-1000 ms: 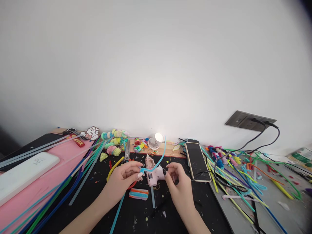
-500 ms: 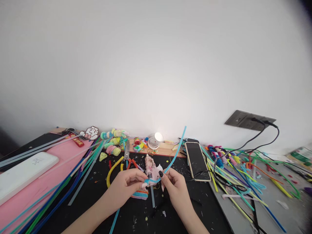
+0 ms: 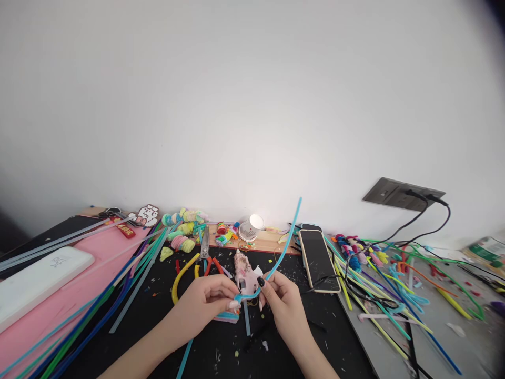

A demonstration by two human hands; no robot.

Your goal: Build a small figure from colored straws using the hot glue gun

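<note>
Between my two hands runs a light blue pipe cleaner (image 3: 282, 253), its free end curving up and to the right. My left hand (image 3: 209, 304) pinches it near its left end, where it looks bunched. Thumb and fingers of my right hand (image 3: 278, 299) are closed on its middle. A striped bundle of pipe cleaners (image 3: 227, 317) shows below my left fingertips; whether that hand holds it too I cannot tell. Just behind the hands lies a pinkish glue gun (image 3: 245, 273), with a translucent glue stick (image 3: 246, 318) at its rear, partly hidden by the blue strand.
Scissors (image 3: 204, 243) and a white cup (image 3: 252, 226) stand at the back. Right of my hands lies a phone (image 3: 319, 260), with loose pipe cleaners (image 3: 379, 300) and cables beyond. On the left are a white power bank (image 3: 43, 284) and a pink mat (image 3: 100, 247).
My left fingers have rolled over slightly, hiding more of the bundle beneath. The free end of the blue pipe cleaner stands a little higher. My right hand is nearly unmoved.
</note>
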